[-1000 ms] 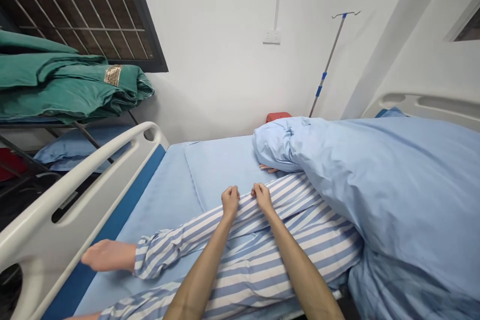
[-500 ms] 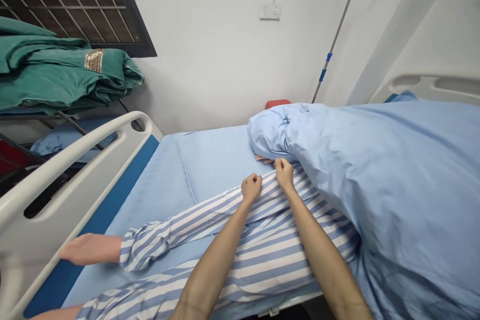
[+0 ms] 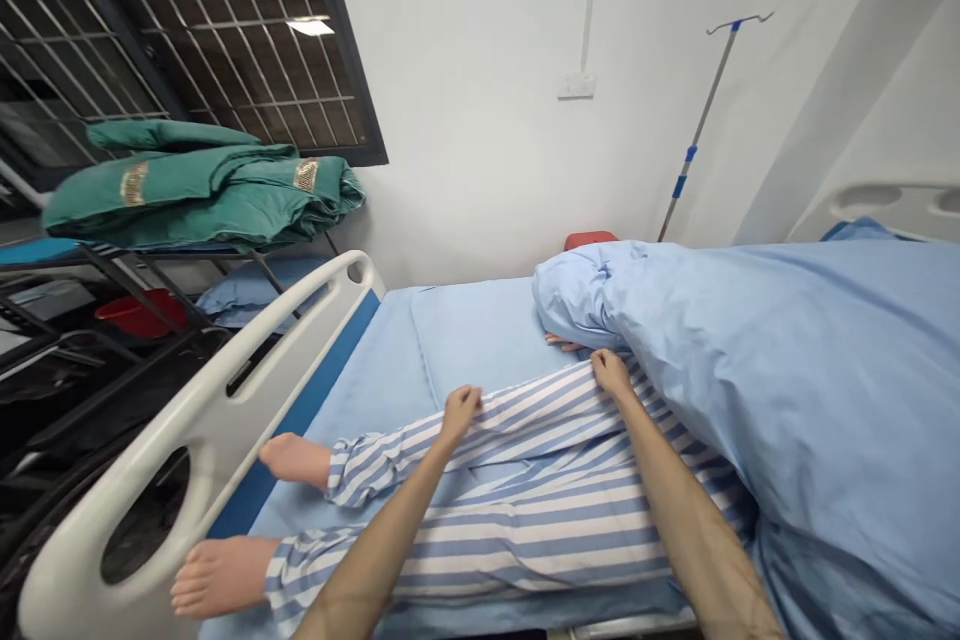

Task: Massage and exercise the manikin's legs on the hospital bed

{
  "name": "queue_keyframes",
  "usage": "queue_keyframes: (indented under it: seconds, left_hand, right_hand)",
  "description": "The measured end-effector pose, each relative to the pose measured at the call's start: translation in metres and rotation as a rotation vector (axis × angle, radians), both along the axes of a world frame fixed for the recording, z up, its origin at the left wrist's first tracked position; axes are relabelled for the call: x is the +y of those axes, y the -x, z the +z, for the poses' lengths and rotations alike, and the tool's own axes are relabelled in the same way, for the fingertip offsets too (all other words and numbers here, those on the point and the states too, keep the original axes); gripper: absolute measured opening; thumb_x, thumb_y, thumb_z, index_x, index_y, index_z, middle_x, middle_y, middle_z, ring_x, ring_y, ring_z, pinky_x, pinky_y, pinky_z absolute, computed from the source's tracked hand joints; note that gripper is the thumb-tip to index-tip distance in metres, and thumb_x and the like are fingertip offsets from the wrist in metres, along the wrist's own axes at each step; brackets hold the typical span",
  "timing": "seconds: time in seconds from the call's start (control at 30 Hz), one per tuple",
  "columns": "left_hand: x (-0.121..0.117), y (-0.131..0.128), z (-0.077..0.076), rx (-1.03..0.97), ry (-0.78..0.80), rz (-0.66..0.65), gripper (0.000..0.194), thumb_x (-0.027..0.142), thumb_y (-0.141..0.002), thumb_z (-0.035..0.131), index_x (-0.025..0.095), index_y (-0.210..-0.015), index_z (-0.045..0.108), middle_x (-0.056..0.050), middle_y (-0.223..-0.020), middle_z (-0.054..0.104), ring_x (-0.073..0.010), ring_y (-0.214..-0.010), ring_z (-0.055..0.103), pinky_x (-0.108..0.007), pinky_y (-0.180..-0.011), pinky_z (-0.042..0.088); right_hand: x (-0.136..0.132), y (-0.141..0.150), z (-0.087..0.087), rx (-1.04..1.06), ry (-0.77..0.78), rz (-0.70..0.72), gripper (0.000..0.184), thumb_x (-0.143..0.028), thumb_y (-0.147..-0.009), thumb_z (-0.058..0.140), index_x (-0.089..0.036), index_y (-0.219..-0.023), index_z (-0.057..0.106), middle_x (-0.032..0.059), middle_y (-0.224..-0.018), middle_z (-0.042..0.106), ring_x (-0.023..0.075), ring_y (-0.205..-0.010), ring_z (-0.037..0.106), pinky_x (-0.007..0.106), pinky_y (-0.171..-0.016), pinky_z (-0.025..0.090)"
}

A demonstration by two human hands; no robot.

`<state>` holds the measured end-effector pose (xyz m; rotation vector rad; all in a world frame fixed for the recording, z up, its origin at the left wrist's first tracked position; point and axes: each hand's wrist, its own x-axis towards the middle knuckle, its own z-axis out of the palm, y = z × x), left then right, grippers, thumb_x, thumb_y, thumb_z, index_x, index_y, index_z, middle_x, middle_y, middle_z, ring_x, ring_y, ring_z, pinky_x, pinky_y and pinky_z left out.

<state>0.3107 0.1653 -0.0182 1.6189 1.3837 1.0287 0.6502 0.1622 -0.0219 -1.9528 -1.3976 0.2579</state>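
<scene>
A figure in blue-and-white striped trousers (image 3: 525, 510) lies on a hospital bed, bare feet (image 3: 292, 460) toward the footboard. Its upper body is hidden under a light blue blanket (image 3: 787, 370). My left hand (image 3: 459, 412) is closed, pinching the striped cloth of the far leg near the knee. My right hand (image 3: 611, 372) is closed on the same trouser leg higher up, right at the blanket's edge. A small part of the figure's hand (image 3: 562, 344) shows under the blanket's fold.
A white footboard (image 3: 217, 420) closes the bed's left end; the headboard (image 3: 885, 205) is at the far right. A rack at left holds folded green cloths (image 3: 210, 185) and a red basin (image 3: 139, 312). An IV pole (image 3: 701, 125) stands by the white wall.
My hands have moved apart along the trouser leg: the right went toward the blanket, the left stayed near the knee. The view shifted, so both feet now show.
</scene>
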Motion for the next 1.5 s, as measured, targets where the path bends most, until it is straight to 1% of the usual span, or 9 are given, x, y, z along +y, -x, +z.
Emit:
queue_keyframes:
  seconds: [0.1, 0.27, 0.37, 0.5, 0.67, 0.77, 0.93, 1.3, 1.5]
  left_hand:
    - [-0.004, 0.077, 0.004, 0.084, -0.063, 0.236, 0.034, 0.039, -0.076, 0.041, 0.021, -0.047, 0.044, 0.002, -0.047, 0.045, -0.0138, -0.055, 0.045, -0.025, -0.059, 0.033]
    - [-0.015, 0.151, -0.018, 0.236, -0.068, 0.277, 0.028, 0.032, -0.075, 0.041, 0.021, -0.049, 0.040, 0.002, -0.049, 0.044, -0.0142, -0.057, 0.042, -0.025, -0.060, 0.027]
    - [-0.019, 0.165, -0.031, 0.228, -0.080, 0.284, 0.028, 0.033, -0.074, 0.041, 0.021, -0.049, 0.039, 0.002, -0.050, 0.042, -0.0143, -0.057, 0.041, -0.025, -0.061, 0.026]
    - [-0.019, 0.169, -0.027, 0.158, -0.010, 0.269, 0.029, 0.036, -0.074, 0.039, 0.022, -0.049, 0.040, 0.002, -0.050, 0.044, -0.0148, -0.058, 0.044, -0.025, -0.061, 0.029]
    - [-0.010, 0.157, -0.014, -0.013, -0.039, 0.293, 0.030, 0.038, -0.074, 0.039, 0.021, -0.050, 0.042, 0.002, -0.050, 0.044, -0.0134, -0.057, 0.043, -0.024, -0.060, 0.033]
    - [-0.004, 0.139, -0.017, -0.135, -0.065, 0.278, 0.029, 0.039, -0.074, 0.038, 0.021, -0.052, 0.043, 0.003, -0.052, 0.044, -0.0125, -0.057, 0.044, -0.024, -0.061, 0.035]
    - [-0.003, 0.104, -0.026, -0.052, 0.017, 0.317, 0.029, 0.039, -0.073, 0.039, 0.021, -0.051, 0.044, 0.003, -0.048, 0.044, -0.0126, -0.054, 0.043, -0.024, -0.057, 0.032]
    - [0.006, 0.004, -0.003, -0.173, 0.034, 0.234, 0.025, 0.033, -0.071, 0.040, 0.021, -0.050, 0.044, 0.002, -0.048, 0.046, -0.0123, -0.053, 0.045, -0.024, -0.055, 0.034]
    - [0.004, -0.037, -0.010, -0.059, 0.027, 0.161, 0.028, 0.034, -0.072, 0.042, 0.021, -0.047, 0.042, 0.003, -0.046, 0.043, -0.0119, -0.052, 0.042, -0.024, -0.055, 0.031]
  right_hand:
    - [-0.011, 0.027, 0.001, -0.072, -0.056, 0.064, 0.024, -0.025, -0.084, 0.043, -0.015, -0.093, 0.062, 0.0135, -0.103, 0.065, 0.0220, -0.100, 0.056, 0.031, -0.090, 0.038]
    - [-0.039, 0.132, -0.006, 0.031, -0.176, 0.151, 0.023, -0.029, -0.085, 0.041, -0.018, -0.088, 0.060, 0.0123, -0.095, 0.065, 0.0231, -0.096, 0.057, 0.033, -0.089, 0.040]
    - [-0.051, 0.216, -0.011, 0.197, -0.125, 0.266, 0.025, -0.032, -0.088, 0.036, -0.024, -0.073, 0.054, 0.0055, -0.077, 0.064, 0.0202, -0.075, 0.058, 0.029, -0.070, 0.041]
    - [-0.050, 0.317, -0.008, 0.302, -0.062, 0.508, 0.033, -0.037, -0.090, 0.036, -0.023, -0.062, 0.047, 0.0010, -0.062, 0.058, 0.0163, -0.061, 0.053, 0.026, -0.061, 0.035]
    - [-0.027, 0.376, -0.004, 0.351, -0.070, 0.484, 0.035, -0.035, -0.091, 0.035, -0.022, -0.061, 0.046, -0.0002, -0.061, 0.056, 0.0136, -0.063, 0.051, 0.024, -0.062, 0.034]
    - [-0.018, 0.373, -0.006, 0.462, -0.035, 0.447, 0.036, -0.037, -0.090, 0.035, -0.022, -0.059, 0.045, -0.0013, -0.056, 0.053, 0.0129, -0.059, 0.049, 0.023, -0.059, 0.035]
    - [-0.012, 0.327, -0.007, 0.475, -0.157, 0.420, 0.038, -0.045, -0.089, 0.035, -0.021, -0.062, 0.046, -0.0027, -0.056, 0.051, 0.0119, -0.058, 0.049, 0.023, -0.060, 0.036]
    - [-0.004, 0.222, 0.002, 0.415, -0.137, 0.305, 0.042, -0.051, -0.086, 0.036, -0.020, -0.060, 0.050, -0.0025, -0.051, 0.048, 0.0127, -0.054, 0.047, 0.024, -0.057, 0.033]
    - [-0.004, 0.175, 0.009, 0.503, -0.219, 0.254, 0.042, -0.050, -0.088, 0.036, -0.021, -0.062, 0.049, -0.0031, -0.053, 0.049, 0.0117, -0.053, 0.046, 0.023, -0.057, 0.035]
